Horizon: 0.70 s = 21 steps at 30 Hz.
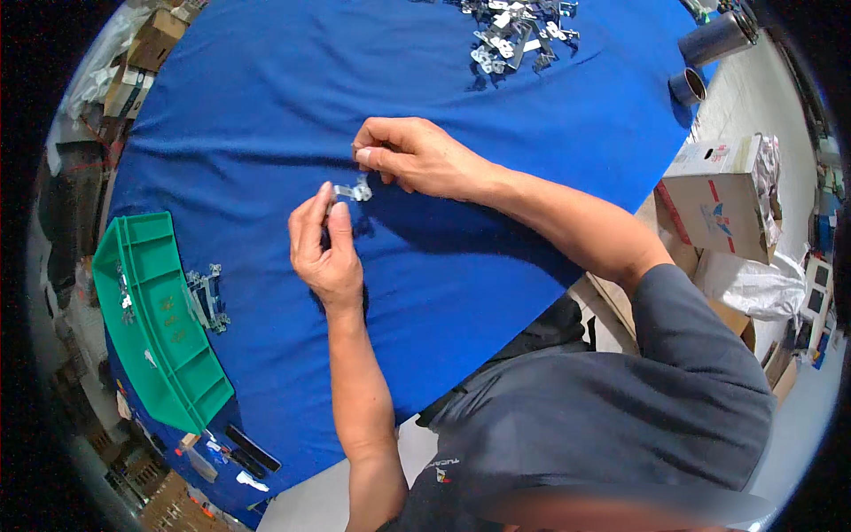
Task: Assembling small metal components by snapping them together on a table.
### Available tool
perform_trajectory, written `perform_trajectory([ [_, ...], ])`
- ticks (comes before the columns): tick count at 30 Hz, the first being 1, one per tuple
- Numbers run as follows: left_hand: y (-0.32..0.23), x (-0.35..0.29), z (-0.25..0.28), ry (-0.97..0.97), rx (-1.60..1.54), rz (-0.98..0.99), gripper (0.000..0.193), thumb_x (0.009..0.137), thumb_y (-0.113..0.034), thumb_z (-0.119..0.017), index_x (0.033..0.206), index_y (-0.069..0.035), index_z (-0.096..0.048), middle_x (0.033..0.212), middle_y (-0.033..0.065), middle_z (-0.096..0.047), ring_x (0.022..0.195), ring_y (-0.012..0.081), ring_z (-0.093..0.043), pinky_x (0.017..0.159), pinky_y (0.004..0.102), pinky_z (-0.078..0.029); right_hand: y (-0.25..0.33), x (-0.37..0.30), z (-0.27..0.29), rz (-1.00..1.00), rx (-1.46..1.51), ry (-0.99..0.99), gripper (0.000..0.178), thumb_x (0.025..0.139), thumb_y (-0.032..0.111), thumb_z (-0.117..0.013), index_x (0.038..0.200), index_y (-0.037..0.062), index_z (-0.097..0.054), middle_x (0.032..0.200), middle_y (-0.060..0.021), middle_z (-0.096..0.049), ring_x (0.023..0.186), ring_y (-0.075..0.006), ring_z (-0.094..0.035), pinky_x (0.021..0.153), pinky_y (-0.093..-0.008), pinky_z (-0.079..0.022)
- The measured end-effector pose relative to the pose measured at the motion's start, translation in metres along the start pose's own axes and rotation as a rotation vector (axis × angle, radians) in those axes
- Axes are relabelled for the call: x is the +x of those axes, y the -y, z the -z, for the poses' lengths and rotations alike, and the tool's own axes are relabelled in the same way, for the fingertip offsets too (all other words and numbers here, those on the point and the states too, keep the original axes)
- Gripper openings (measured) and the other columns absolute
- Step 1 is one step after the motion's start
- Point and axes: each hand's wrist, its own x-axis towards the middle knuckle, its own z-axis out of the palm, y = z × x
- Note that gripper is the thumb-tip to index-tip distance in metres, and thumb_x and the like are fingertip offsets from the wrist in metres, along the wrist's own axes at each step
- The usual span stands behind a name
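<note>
My left hand (328, 253) pinches one end of a small silver metal bracket (360, 191) between thumb and fingertips. The bracket's other end points right, toward my right hand (421, 160), which is just above and beyond it. Thumb and forefinger of my right hand are pressed together, and whatever sits between them is too small to make out. Both hands are over the blue cloth (461, 328). A row of similar metal brackets (208, 299) lies on the cloth to the left of my left hand.
A green compartment tray (191, 390) at the left holds a few small parts. Loose metal brackets (519, 40) form a heap at the far side. A dark cup (687, 87) and a metal canister (716, 40) stand far right. A cardboard box (714, 208) is beyond the table's right edge.
</note>
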Motion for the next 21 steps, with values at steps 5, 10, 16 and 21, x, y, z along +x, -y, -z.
perform_trajectory([
  [5, 0.002, 0.000, 0.001, -0.117, -0.030, 0.053, 0.024, 0.093, -0.003, -0.064, 0.116, 0.002, -0.067, 0.105, 0.0095, -0.064, 0.092, 0.0166, -0.062, 0.081, 0.0283, -0.051, 0.000, 0.000, -0.001, -0.059, -0.049, 0.131, 0.021, 0.096, 0.020, -0.056, 0.098, 0.0002, -0.063, 0.077, -0.0032, -0.063, 0.062, -0.0094, -0.056, 0.055, -0.0264, -0.046],
  [10, 0.001, 0.001, 0.002, -0.073, -0.024, 0.067, 0.024, 0.093, -0.002, -0.062, 0.117, 0.002, -0.067, 0.106, 0.0091, -0.064, 0.093, 0.0157, -0.062, 0.082, 0.0280, -0.052, -0.004, 0.001, -0.001, 0.047, -0.152, 0.156, 0.021, 0.093, 0.018, -0.058, 0.100, -0.0015, -0.063, 0.075, -0.0066, -0.064, 0.062, -0.0125, -0.059, 0.057, -0.0296, -0.048],
  [16, 0.001, 0.000, 0.002, -0.041, -0.034, 0.068, 0.024, 0.093, -0.002, -0.063, 0.116, 0.002, -0.068, 0.106, 0.0092, -0.064, 0.093, 0.0155, -0.062, 0.082, 0.0276, -0.051, -0.005, 0.002, -0.004, -0.003, -0.084, 0.084, 0.024, 0.092, 0.017, -0.058, 0.105, -0.0021, -0.064, 0.077, -0.0086, -0.065, 0.063, -0.0139, -0.061, 0.060, -0.0309, -0.050],
  [21, 0.001, 0.000, 0.003, -0.008, 0.008, 0.039, 0.024, 0.092, -0.002, -0.064, 0.115, 0.002, -0.068, 0.105, 0.0097, -0.065, 0.093, 0.0166, -0.062, 0.083, 0.0285, -0.050, 0.003, 0.001, -0.003, -0.047, -0.004, 0.138, 0.024, 0.093, 0.018, -0.059, 0.106, -0.0016, -0.064, 0.081, -0.0095, -0.066, 0.065, -0.0139, -0.062, 0.060, -0.0307, -0.050],
])
